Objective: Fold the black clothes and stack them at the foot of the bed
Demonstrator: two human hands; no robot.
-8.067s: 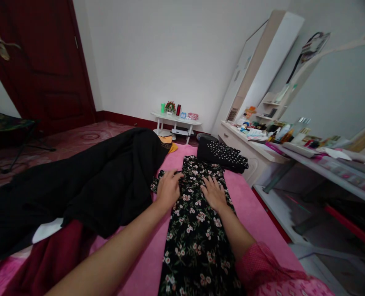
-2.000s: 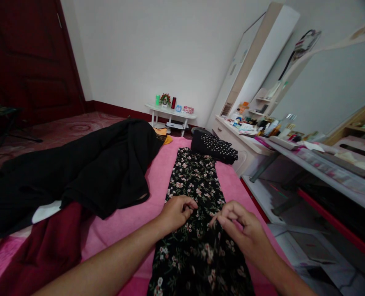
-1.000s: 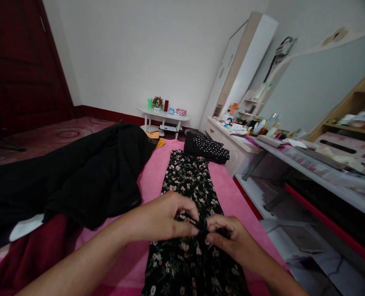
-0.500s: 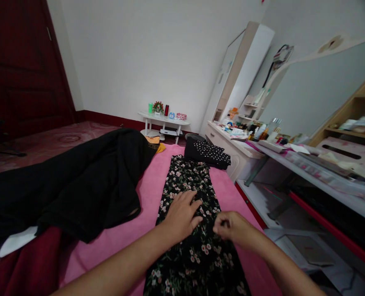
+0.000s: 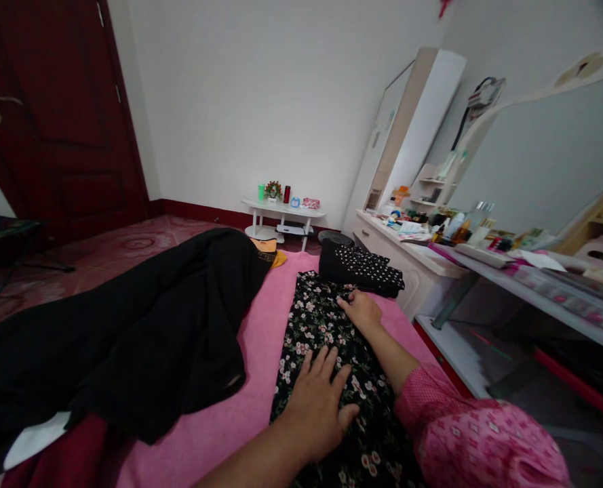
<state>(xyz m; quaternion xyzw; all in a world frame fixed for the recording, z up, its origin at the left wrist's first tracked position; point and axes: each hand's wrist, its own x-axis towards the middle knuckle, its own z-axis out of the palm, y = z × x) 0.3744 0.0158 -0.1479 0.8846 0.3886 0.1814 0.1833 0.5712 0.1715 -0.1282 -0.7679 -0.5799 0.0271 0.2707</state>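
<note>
A long black floral garment (image 5: 326, 325), folded into a narrow strip, lies flat on the pink bedding (image 5: 204, 440). My left hand (image 5: 319, 400) rests palm down on its middle, fingers spread. Farther up, my right hand (image 5: 363, 313) is at the garment's upper right edge, its fingers curled in and closed at the cloth; the fingertips are partly hidden. Just beyond the garment's far end sits a folded black-and-white patterned garment (image 5: 359, 268). A large black garment (image 5: 159, 325) lies heaped to the left.
Dark red cloth (image 5: 72, 454) lies under the heap, and orange cloth (image 5: 264, 246) at the bed's far end. A low white table (image 5: 283, 207) stands by the wall. Along the right run a cluttered dresser (image 5: 397, 242) and desk (image 5: 489, 281). A stool (image 5: 6, 227) stands left.
My right hand has moved up and away to the garment's far right edge. My left hand is lower in view, with its fingers spread wider on the cloth. The view has shifted left.
</note>
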